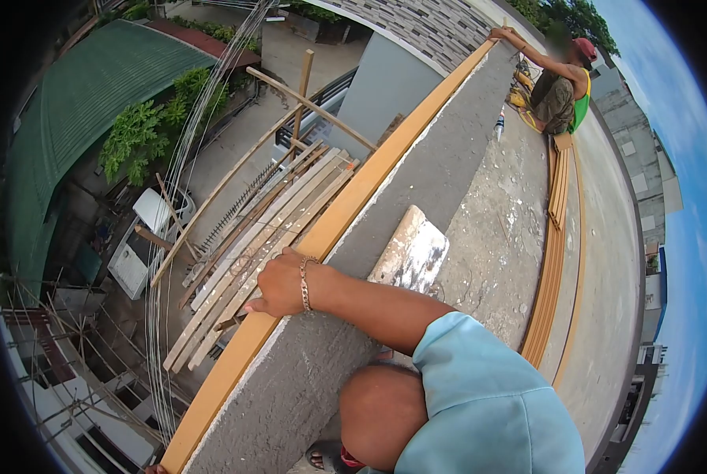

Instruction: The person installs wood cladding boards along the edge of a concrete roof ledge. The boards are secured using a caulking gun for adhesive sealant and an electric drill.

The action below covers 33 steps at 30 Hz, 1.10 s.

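A long orange-brown board [397,170] lies along the outer edge of a grey cemented ledge [440,170]. My right hand [284,283], with a chain bracelet at the wrist, is closed over the board near its middle, thumb on the near side. At the bottom left corner, only a few fingers of my left hand [156,468] show, curled at the board's near stretch; the rest is out of frame. Beyond my right forearm, a paint-smeared flat board [411,251] rests against the ledge. At the far end, a co-worker [563,87] crouches with hands on the same board.
Past the ledge is a drop to a yard with stacked planks [267,253], overhead wires [181,170] and a green roof [101,95]. Several long orange-brown pieces [549,276] lie on the concrete floor [496,261] at right. A tube [500,125] stands near the co-worker.
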Tool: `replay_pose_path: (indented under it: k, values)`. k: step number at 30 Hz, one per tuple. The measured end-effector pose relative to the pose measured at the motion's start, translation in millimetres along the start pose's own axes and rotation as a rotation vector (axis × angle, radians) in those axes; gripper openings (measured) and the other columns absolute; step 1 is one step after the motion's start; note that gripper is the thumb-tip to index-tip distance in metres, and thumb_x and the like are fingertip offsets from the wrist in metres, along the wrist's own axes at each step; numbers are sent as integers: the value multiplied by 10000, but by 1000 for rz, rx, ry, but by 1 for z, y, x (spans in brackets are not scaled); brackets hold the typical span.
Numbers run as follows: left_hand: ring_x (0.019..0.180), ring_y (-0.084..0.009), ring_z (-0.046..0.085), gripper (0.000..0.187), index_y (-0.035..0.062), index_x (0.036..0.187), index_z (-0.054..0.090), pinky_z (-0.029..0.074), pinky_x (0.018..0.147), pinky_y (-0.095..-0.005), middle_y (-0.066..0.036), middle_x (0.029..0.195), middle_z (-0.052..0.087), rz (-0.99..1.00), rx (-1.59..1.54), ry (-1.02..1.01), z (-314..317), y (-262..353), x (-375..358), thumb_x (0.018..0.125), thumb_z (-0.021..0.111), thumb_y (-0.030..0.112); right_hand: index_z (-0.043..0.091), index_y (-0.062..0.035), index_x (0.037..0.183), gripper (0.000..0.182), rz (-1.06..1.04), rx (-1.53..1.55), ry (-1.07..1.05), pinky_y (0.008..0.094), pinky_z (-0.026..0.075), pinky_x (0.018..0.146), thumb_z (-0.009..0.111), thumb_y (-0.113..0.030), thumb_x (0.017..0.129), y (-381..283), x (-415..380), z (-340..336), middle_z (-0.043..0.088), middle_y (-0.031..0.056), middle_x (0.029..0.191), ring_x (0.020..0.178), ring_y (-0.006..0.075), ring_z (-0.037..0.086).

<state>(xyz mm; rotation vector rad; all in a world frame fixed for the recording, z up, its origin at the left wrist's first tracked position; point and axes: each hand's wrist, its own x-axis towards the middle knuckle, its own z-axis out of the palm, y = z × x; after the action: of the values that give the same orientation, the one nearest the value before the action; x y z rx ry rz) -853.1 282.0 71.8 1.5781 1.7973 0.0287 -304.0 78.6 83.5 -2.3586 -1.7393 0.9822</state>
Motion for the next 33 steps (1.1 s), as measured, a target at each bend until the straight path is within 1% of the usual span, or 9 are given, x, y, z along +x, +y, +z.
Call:
replay_pose_path:
  k: [3,7,10,12,15,16,17,22,33]
  values:
    - [1074,-297,542,479,-116,1276,405,495,881,-339,-267,1255,477,-12,6,3,1,12,-6,908,560,149,664,30,931,585,42,15,-118,440,374,921,418,-499,895,-4,-1,-10,644,226,949,954,347,611]
    - [1052,-303,557,459,-119,1255,434,500,873,-342,-271,1233,493,135,48,15,-6,-36,20,909,560,154,664,32,933,587,40,17,-118,445,373,920,416,-499,896,-4,-1,-10,642,231,951,958,345,609]
    - [1084,-307,546,479,-123,1276,402,497,892,-355,-278,1238,486,11,267,-39,-1,19,-8,915,551,154,662,35,935,591,35,2,-122,450,375,913,414,-500,896,-2,0,-5,642,231,959,960,349,608]
    - [1082,-308,546,505,-117,1295,379,496,891,-361,-274,1239,488,92,137,-22,-10,-48,26,914,556,164,669,17,746,640,5,-15,12,446,393,883,378,-532,901,1,2,3,642,205,766,806,351,624]
    - [1088,-323,544,581,-86,1328,352,491,890,-397,-260,1243,498,194,2,-13,-9,-92,57,892,592,214,667,15,731,644,20,-17,-21,445,395,885,381,-535,901,-1,0,-1,643,208,767,820,353,623]
    - [1095,-337,541,630,-62,1343,347,486,891,-428,-250,1245,506,225,8,-38,-13,-102,53,873,622,253,666,6,951,594,66,-6,-114,475,365,952,406,-524,892,-4,2,-7,641,218,994,982,351,601]
    - [619,-136,358,383,17,704,450,294,568,-311,-28,612,399,491,122,34,1,-41,33,882,525,347,668,8,940,601,65,-9,-119,471,372,944,403,-529,892,-4,2,-8,643,220,985,976,353,603]
    - [626,-220,425,312,7,706,536,311,583,-365,-100,614,452,450,283,143,9,1,3,797,570,303,665,18,736,683,41,-43,-48,455,414,862,376,-582,890,1,4,1,640,221,772,824,365,623]
    - [760,-333,534,260,4,732,590,392,726,-424,-163,752,586,373,294,138,11,16,-8,734,598,263,685,14,790,657,57,-55,-98,467,404,891,377,-558,890,-3,0,-7,650,231,828,870,380,620]
